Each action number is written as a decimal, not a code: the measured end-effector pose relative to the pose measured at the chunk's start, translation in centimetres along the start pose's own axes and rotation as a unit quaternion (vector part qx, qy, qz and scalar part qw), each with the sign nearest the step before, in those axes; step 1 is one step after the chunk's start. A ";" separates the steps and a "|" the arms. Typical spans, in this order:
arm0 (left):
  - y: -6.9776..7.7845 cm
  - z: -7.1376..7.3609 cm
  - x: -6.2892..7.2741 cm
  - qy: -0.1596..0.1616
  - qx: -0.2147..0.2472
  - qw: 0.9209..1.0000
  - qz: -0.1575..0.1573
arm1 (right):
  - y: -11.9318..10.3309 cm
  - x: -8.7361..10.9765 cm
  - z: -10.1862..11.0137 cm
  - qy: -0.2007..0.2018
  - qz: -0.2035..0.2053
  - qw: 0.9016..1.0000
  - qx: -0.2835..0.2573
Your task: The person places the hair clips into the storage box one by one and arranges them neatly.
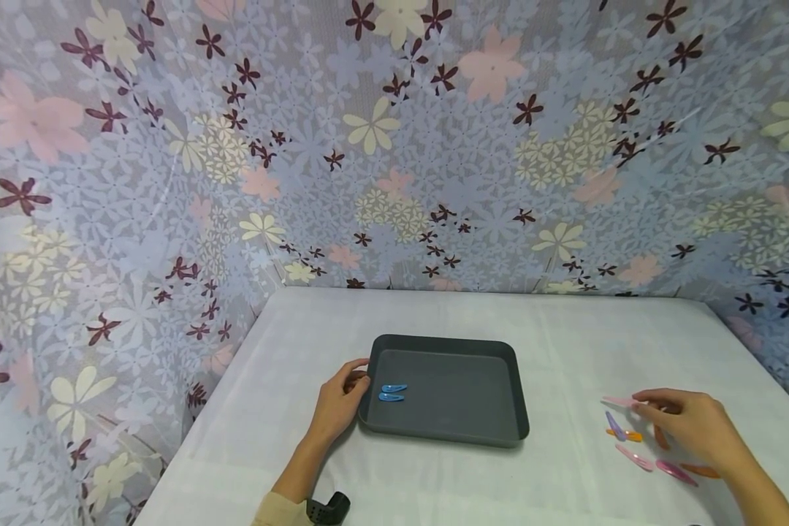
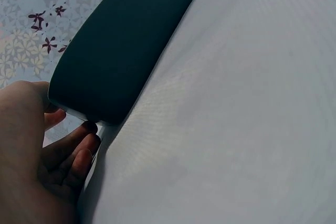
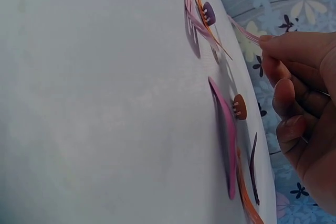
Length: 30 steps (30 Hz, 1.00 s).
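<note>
At the left side of a dark grey tray (image 1: pixel 460 402), my left hand (image 1: pixel 335 405) holds the rim, fingers bent against its outer wall. Two blue snap hair clips (image 1: pixel 393 389) lie side by side within the tray, near its left wall. Over to the right, my right hand (image 1: pixel 693 424) pinches a light pink hair clip (image 1: pixel 618 401) between thumb and forefinger; the right wrist view shows this pink clip (image 3: pixel 244 31) raised off the table. Beneath and beside that hand lie a lilac clip (image 1: pixel 613 424), an orange clip (image 1: pixel 633 437), another light pink clip (image 1: pixel 634 458) and a deep pink clip (image 1: pixel 676 472).
Another orange clip (image 1: pixel 702 471) lies by the right forearm. Small brown (image 3: pixel 240 107) and purple (image 3: pixel 209 13) toothed clips show in the right wrist view. White cloth covers the table (image 1: pixel 447 482); a flowered curtain (image 1: pixel 394 146) hangs behind and at the sides.
</note>
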<state>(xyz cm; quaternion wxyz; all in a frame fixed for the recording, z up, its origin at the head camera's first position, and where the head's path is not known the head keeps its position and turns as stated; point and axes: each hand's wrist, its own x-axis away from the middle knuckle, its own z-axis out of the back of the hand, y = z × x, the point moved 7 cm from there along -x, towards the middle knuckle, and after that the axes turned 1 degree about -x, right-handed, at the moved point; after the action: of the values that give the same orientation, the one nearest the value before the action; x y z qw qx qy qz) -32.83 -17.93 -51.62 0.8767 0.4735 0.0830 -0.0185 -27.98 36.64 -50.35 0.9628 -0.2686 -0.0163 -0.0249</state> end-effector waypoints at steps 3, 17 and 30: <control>0.0 0.0 0.1 -0.001 0.000 1.000 0.001 | -0.1 0.1 -0.3 -0.006 -0.005 1.000 -0.004; 0.0 0.0 0.0 -0.002 0.003 1.000 -0.006 | -1.5 0.1 -0.2 -0.008 0.012 1.000 0.002; 0.1 0.0 0.0 -0.003 0.000 1.000 -0.007 | -3.0 -0.3 -0.3 -0.004 0.015 0.999 -0.036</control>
<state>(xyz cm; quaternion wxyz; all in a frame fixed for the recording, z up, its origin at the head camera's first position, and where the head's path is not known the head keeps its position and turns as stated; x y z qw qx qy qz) -32.77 -17.92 -51.57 0.8769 0.4727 0.0838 -0.0259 -28.43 33.92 -49.08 0.9527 -0.3034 -0.0152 -0.0102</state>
